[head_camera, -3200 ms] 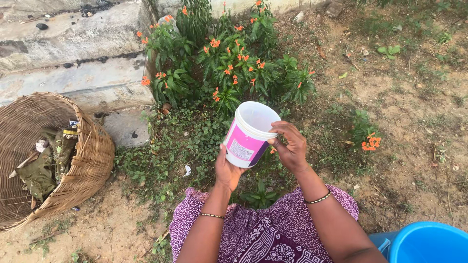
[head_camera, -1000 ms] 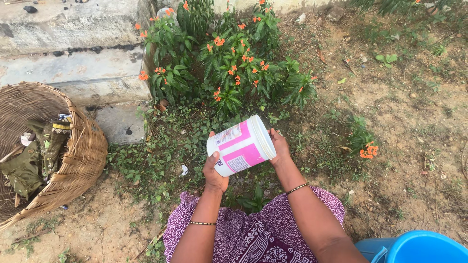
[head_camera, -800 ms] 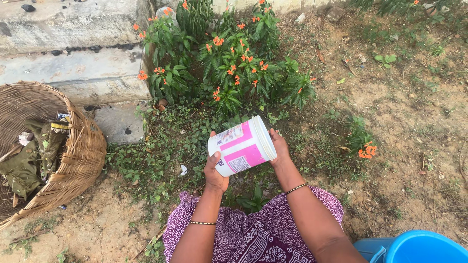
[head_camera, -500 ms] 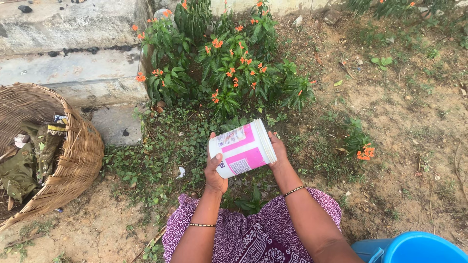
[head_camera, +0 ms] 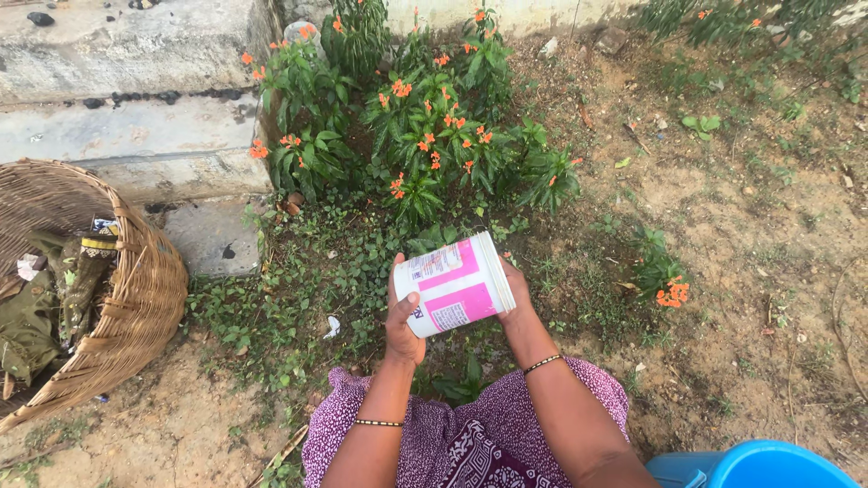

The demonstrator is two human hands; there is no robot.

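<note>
A white and pink plastic tub [head_camera: 455,284] is held at centre frame, tipped on its side with the rim toward the right. The left hand [head_camera: 403,318] is closed around the base end — thumb laid across the label. The right hand [head_camera: 517,287] is pressed against the rim end, mostly hidden behind the tub. Orange-flowered plants [head_camera: 425,117] are seen just above; a wicker basket [head_camera: 136,298] at left edge, a blue bucket [head_camera: 768,465] at lower right.
</note>
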